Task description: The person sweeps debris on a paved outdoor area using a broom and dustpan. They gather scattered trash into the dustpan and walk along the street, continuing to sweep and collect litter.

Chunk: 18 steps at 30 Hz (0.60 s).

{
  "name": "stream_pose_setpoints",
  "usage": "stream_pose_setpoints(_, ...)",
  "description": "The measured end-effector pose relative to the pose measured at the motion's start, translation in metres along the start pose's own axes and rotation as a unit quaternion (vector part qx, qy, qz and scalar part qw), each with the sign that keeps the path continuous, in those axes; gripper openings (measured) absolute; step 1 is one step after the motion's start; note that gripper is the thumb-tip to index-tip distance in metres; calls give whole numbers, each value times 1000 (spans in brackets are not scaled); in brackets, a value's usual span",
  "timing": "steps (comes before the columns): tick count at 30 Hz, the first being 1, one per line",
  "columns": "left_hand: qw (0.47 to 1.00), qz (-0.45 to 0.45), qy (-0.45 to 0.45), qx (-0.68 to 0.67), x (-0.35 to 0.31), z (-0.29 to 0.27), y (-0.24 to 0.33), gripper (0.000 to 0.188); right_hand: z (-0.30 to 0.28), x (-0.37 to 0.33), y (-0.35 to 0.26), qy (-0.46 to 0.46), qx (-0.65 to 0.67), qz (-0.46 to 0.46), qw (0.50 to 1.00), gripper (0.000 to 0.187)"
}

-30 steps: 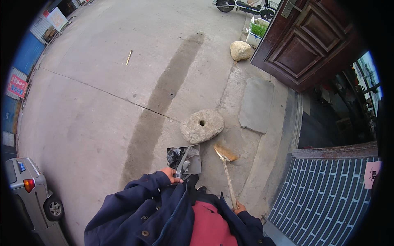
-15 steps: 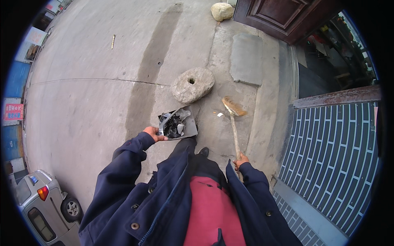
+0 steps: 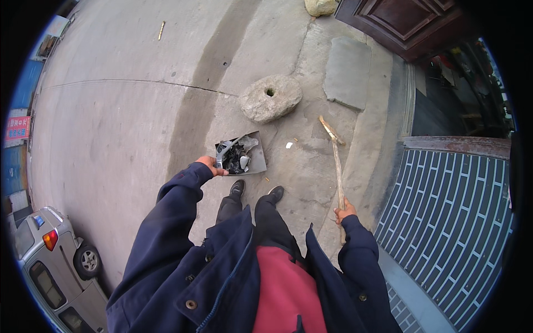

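My left hand is closed on the near left side of a grey dustpan, where its bent handle attaches. Black plastic, a clear scrap and a whitish piece lie inside the pan. Off to the right, my right hand is wrapped round the wooden handle of a broom. The broom's head is turned edge-on, with its bristles mostly hidden. Between dustpan and broom, a white scrap and a small cigarette butt lie on the concrete. Another small butt is near my shoes.
A round stone with a hole lies just beyond the dustpan. Farther off are a flat grey slab, a boulder and a dark wooden door. A tiled wall borders the right; a silver vehicle stands lower left.
The broom has shifted right and its head has turned, so the bristles barely show. The white scrap sits nearer the dustpan relative to the stone. Both my shoes now show, and the view has shifted.
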State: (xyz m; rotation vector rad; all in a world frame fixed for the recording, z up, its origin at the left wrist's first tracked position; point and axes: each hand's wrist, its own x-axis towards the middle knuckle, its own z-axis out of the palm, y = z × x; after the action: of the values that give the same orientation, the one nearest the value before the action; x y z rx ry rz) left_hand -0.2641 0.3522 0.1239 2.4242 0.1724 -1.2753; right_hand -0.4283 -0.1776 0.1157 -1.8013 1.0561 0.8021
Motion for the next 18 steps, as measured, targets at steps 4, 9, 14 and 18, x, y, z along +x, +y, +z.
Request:
stream_pose_setpoints(4,1000,13,24,0,18,9,-16,57,46,13,-12,-28,5,5,1000,82)
stream_pose_setpoints(9,999,22,36,16,33,12,-22,59,75,-53,-4,-92,-83,-2,992,80)
stream_pose_setpoints(14,1000,11,5,25,34,7,-28,60,98,-80,0,-45,-326,-167,929,82)
stream_pose_setpoints(18,1000,15,-7,10,32,6,-34,60,105,-52,-18,-66,-432,-133,889,81)
